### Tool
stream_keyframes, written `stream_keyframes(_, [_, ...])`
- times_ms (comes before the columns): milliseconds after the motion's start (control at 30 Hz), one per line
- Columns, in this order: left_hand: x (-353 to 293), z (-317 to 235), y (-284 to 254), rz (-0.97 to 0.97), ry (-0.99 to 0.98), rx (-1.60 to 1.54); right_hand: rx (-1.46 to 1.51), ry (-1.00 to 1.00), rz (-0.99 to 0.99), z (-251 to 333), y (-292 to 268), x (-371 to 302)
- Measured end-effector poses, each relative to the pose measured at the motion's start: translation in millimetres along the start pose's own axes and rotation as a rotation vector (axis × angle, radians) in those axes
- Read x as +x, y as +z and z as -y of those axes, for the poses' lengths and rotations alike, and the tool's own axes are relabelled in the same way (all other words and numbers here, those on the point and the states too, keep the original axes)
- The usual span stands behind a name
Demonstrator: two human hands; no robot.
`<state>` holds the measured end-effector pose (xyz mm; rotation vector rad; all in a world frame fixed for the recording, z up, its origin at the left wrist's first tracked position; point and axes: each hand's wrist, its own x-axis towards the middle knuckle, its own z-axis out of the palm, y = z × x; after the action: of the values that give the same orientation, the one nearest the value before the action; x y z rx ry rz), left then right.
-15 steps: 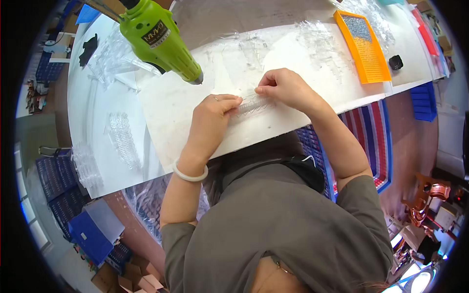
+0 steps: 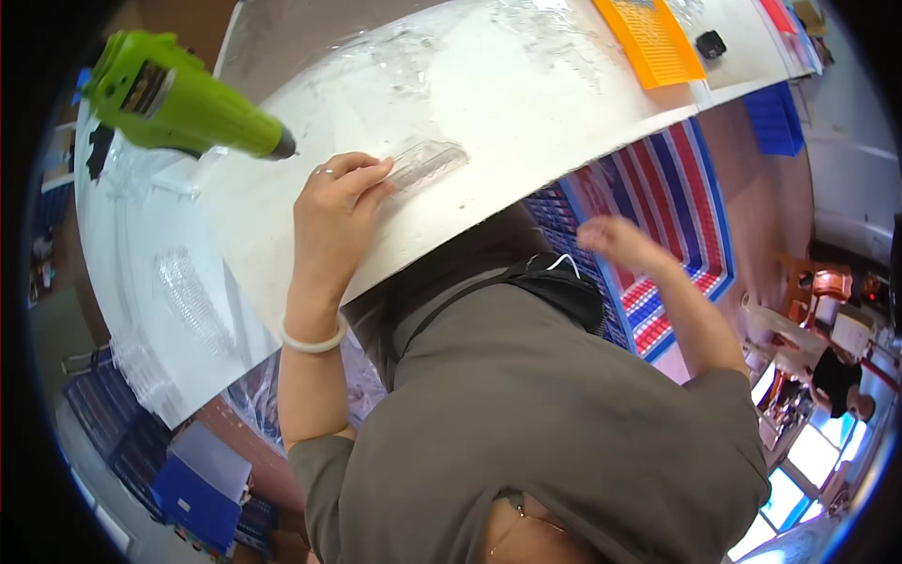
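My left hand [image 2: 340, 202], with a ring on a finger and a white bangle on its wrist, pinches the near-left end of a clear plastic strip [image 2: 430, 165]. The strip lies low over the white tabletop and points away to the right. Beyond the table's front edge, my right hand [image 2: 615, 241] hangs near a striped woven bag, apart from the strip. Its fingers look curled but are smeared by motion, so I cannot make out whether they hold anything. A green electric screwdriver [image 2: 188, 99] hangs to the left of my left hand, tip toward the right.
An orange perforated tray [image 2: 658, 47] lies at the far right beside a small black object [image 2: 711, 44]. Clear ribbed plastic pieces [image 2: 191, 296] lie on the left of the white table [image 2: 507, 103]. Below stand a striped bag [image 2: 658, 188] and a blue bin [image 2: 775, 117].
My right hand has let go of the strip and swung back off the table to the right. My left hand keeps hold of the strip; the view has shifted, too.
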<state>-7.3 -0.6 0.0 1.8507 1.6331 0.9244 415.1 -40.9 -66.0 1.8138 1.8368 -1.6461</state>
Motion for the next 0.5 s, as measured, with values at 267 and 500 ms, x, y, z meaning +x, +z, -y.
stream_keyframes(267, [7.4,-2.3,-2.2,0.142,-0.111,-0.057,1.034,0.529,-0.051,-36.6,95.3,-51.8])
stream_keyframes(500, [3.2,-1.4,2.7,0.107,-0.103,-0.067,1.025,0.509,-0.059,-23.0,94.0,-50.1])
